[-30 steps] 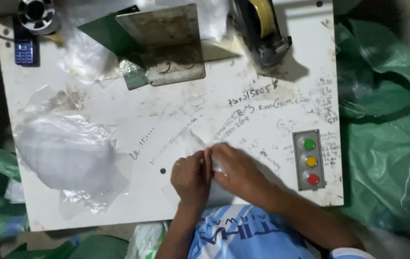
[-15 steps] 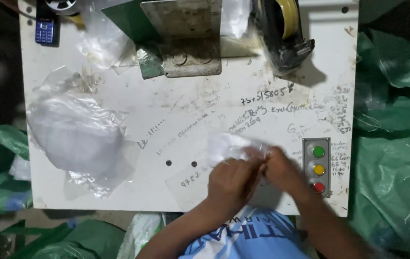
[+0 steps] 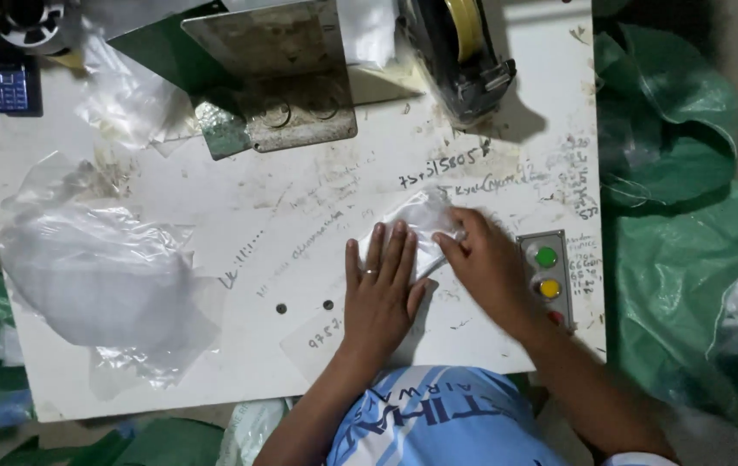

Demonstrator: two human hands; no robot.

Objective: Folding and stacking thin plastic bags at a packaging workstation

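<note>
My left hand (image 3: 382, 289) now lies flat, fingers together & straight, pressing down on the small clear bag (image 3: 416, 226) in the middle of the white table (image 3: 214, 362); half a sec ago both hands were bunched over it nearer the front edge, w/ the bag crumpled up between them; a sec ago they were further left. So the bag has been brought up & spread out, and I reckon it's being smoothed flat now, not picked at. My right hand (image 3: 485, 267) sits just beside the left, fingertips curled onto the bag's right edge, pinching or pinning it; can't tell which.

Other stuff, by place: big heap of clear plastic bags (image 3: 97, 267) on the left side of the table, well apart from my hands; more loose clear plastic top left, near a small blue phone (image 3: 13, 86) at the corner; grey metal plate (image 3: 287, 73) w/ a green part behind it at top centre; black tape dispenser w/ a yellow roll (image 3: 460, 43) top right. Grey button box (image 3: 550, 280) just right of my right hand, w/ a green, a yellow & a red button, the red one mostly hidden by my wrist. Handwritten scribbles in dark ink all over the tabletop. Green sacks (image 3: 680, 259) on the floor to the right & at lower left.
</note>
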